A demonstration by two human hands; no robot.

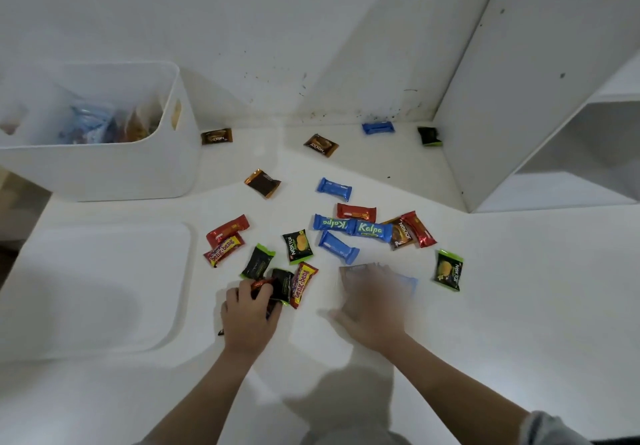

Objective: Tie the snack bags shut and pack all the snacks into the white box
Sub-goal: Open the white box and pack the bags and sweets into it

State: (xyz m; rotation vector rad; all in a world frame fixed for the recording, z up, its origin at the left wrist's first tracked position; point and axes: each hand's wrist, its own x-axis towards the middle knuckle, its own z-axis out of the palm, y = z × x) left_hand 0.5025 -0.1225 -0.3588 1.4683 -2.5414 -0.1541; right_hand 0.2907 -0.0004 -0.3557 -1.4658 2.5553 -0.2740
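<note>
Several small snack packets lie scattered on the white table [519,306]: blue Kalpa bars [369,229], red bars [356,212], green Nextar packs [298,246] and Beng-beng bars [225,250]. My left hand [248,315] grips a bunch of dark packets [280,285] near the front. My right hand [372,306] is blurred with motion and lies over a clear plastic bag [407,280]; whether it holds the bag is unclear. The white box [104,171] stands at the back left with tied snack bags inside.
The box's white lid [93,289] lies flat at the front left. A white shelf unit [540,115] stands at the right. Brown Nextar packs [216,137], a blue bar [378,128] and a dark pack [429,136] lie near the back wall.
</note>
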